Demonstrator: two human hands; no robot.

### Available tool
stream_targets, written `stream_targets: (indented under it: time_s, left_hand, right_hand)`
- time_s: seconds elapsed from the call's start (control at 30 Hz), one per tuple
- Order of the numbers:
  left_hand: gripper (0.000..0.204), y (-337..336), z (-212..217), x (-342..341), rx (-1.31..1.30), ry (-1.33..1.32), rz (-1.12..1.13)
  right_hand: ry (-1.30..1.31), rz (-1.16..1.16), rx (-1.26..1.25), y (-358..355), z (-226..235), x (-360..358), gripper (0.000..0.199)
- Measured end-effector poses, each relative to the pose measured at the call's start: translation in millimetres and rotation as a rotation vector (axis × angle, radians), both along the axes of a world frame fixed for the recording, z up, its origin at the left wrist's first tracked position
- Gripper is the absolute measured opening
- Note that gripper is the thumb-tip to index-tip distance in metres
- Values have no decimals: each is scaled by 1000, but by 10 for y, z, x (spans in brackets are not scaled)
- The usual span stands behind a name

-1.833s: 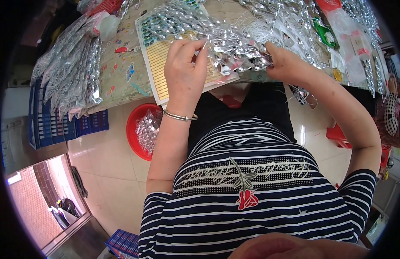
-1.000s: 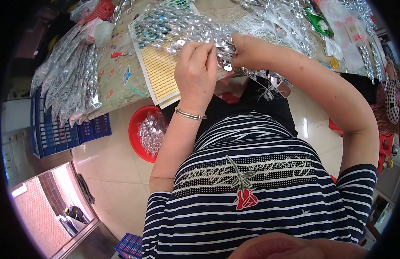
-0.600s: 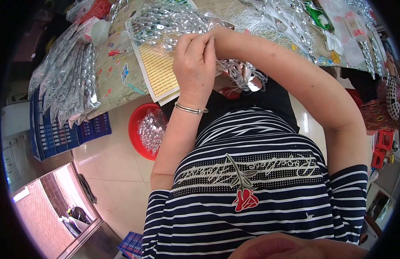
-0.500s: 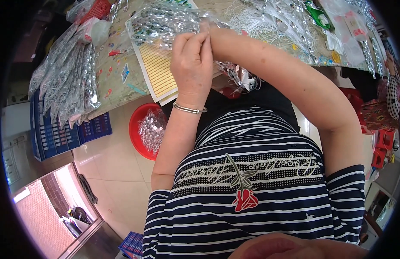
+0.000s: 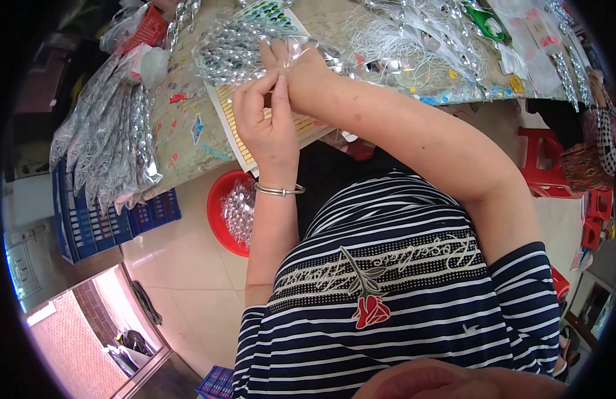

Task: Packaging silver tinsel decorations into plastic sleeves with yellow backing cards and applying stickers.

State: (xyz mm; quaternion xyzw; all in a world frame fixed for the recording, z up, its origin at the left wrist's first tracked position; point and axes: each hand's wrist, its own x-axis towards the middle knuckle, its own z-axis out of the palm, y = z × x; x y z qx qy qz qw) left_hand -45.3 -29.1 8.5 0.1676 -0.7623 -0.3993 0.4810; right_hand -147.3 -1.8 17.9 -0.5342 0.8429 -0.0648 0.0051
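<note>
Clear plastic packet (image 5: 308, 50) was pinched by right hand (image 5: 298, 63); left hand (image 5: 265, 123) fingers narrow beside it, above yellow-gridded card (image 5: 238, 130) on surface (image 5: 182, 126).

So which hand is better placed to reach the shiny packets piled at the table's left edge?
Probably the left hand: it sits nearer the pile of shiny packets. The right hand is crossed over, gripping the clear packet.

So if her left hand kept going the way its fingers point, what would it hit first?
Probably the clear packet of shiny beads just beyond the left hand, above the yellow-dotted card; depth is hard to judge.
</note>
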Motion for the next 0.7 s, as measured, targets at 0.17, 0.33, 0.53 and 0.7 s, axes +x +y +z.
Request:
stream_targets:
  time_s: [0.17, 0.33, 0.53, 0.7]
  left_hand:
    - [11, -28, -89, 51, 15, 5, 14]
    - [10, -11, -116, 41, 65, -5, -4]
    - [12, 17, -146, 96, 3, -35, -5]
    - [13, 49, -144, 108, -2, -79, 2]
  right_hand:
    - [148, 158, -271, 283, -204, 77, 56]
    - [-165, 201, -380, 836, 203, 137, 41]
    - [-201, -106, -516, 1773, 167, -300, 38]
    - [-231, -173, -378, 1975, -118, -414, 39]
